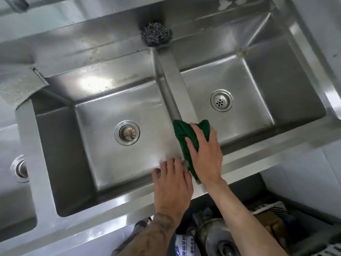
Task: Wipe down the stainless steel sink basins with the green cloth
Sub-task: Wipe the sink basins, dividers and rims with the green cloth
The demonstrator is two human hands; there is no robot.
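Over the front end of the divider [173,78] between the two basins we see the green cloth [186,133]. It is bunched and draped across the ridge, with one long fold hanging down into the left basin [110,163] and a smaller lump on the side of the right basin [245,111]. Our right hand [206,157] lies flat on top of it, fingers spread and fairly straight, pressing the cloth onto the steel. The cloth shows beyond the fingertips and along the hand's left side, down to the wrist at the front rim [114,206].

Our left hand [171,185] is just beside the right one, reaching over the front rim into the near right corner of the left basin. Its fingers are loosely extended against the basin wall, next to the hanging fold. The fingertips are blurred, so we cannot tell whether they touch the cloth.

The left drain [127,132] lies well apart from our hands, and the right drain [222,100] is beyond the cloth. A steel scourer [156,35] sits on the back ledge [92,39] at the divider's far end.
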